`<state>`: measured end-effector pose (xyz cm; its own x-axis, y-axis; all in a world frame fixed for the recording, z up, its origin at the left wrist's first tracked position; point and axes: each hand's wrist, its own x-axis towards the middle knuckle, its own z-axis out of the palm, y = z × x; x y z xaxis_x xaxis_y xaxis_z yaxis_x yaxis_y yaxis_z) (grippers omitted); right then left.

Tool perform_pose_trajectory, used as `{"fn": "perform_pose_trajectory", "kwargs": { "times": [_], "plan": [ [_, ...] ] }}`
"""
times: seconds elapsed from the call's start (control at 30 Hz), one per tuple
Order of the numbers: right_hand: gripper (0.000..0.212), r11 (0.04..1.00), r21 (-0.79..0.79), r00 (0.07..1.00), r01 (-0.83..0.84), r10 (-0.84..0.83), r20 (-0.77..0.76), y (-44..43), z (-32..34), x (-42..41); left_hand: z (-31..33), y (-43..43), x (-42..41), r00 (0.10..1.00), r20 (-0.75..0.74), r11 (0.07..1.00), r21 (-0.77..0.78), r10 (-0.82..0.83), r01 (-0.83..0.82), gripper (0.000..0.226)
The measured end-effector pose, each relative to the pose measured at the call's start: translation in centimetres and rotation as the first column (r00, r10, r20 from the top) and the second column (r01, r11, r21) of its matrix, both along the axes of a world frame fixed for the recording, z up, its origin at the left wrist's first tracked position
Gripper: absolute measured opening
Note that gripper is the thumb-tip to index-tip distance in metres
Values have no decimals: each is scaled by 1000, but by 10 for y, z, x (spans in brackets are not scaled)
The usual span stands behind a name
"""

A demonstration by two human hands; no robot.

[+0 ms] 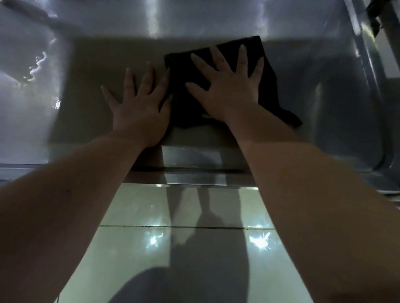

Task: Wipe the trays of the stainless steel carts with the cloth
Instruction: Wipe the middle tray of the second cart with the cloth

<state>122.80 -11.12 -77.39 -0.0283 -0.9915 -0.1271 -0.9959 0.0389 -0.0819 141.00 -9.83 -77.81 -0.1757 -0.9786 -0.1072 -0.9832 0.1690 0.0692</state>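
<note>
A black cloth (269, 84) lies flat in the middle of a stainless steel cart tray (133, 18). My right hand (227, 85) presses down on the cloth with its fingers spread and straight. My left hand (140, 104) lies flat on the bare tray floor just left of the cloth, fingers spread, with its forefinger at the cloth's left edge. Part of the cloth is hidden under my right palm.
The tray's raised rim runs along the far side and curves down at the right (372, 77). A cart post (399, 48) stands at the upper right. Glossy pale floor tiles (184, 247) lie below the tray's near edge, carrying my shadow.
</note>
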Motion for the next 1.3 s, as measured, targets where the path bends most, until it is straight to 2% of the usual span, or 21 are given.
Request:
{"fn": "perform_pose_trajectory", "kwargs": {
  "times": [0.1, 0.23, 0.33, 0.4, 0.5, 0.57, 0.63, 0.73, 0.83, 0.9, 1.03, 1.13, 1.2, 1.3],
  "plan": [
    [65, 995, -44, 996, 88, -89, -10, -4, 2, -59, 0, -2, 0, 999, -39, 1000, -3, -4, 3, 53],
    [68, 925, 2, 925, 380, -380, -9, 13, 6, -154, -2, 0, -3, 1000, -29, 1000, -18, 3, -3, 53],
    [69, 859, 6, 858, 513, -512, -26, 17, 6, -145, -1, 3, -7, 1000, -15, 1000, -20, 2, -2, 53],
    [68, 891, 11, 891, 455, -455, 1, 15, 8, -94, 0, 4, -7, 1000, -22, 1000, -17, 5, -6, 52],
    [67, 986, -31, 986, 164, -163, 33, 39, 4, -12, 2, 4, -5, 1000, -6, 1000, -8, 11, -11, 52],
    [66, 998, -42, 999, 43, -43, 14, 65, 3, -5, 3, 3, -4, 1000, -8, 1000, 1, 14, -14, 52],
    [64, 994, -68, 997, 82, -82, -1, 82, 4, -46, 3, 3, -4, 999, -29, 1000, 3, 15, -14, 51],
    [64, 940, 9, 939, 342, -341, -35, 108, 7, -127, 2, 2, -5, 999, -44, 1000, -6, 5, -6, 51],
    [65, 849, 53, 849, 526, -521, -90, 123, 10, -136, 0, 3, -8, 999, -37, 1000, -13, 5, -6, 52],
    [66, 855, 52, 855, 517, -512, -79, 118, 10, -95, 0, 3, -7, 1000, -28, 1000, -18, -2, 2, 52],
    [68, 978, 19, 978, 208, -208, -13, 114, 3, 14, 1, 4, -2, 999, -40, 1000, -15, -13, 12, 52],
    [67, 994, 15, 994, 110, -110, 22, 119, 4, 12, 4, 3, 2, 996, -73, 999, 24, -46, 47, 51],
    [68, 986, -4, 986, 164, -164, -12, 123, 5, -28, 8, -1, 19, 989, -76, 991, 44, -124, 128, 49],
    [68, 906, 42, 906, 421, -419, -59, 132, 8, -90, 11, -7, 59, 955, -42, 955, 36, -294, 296, 50]
  ]
}}
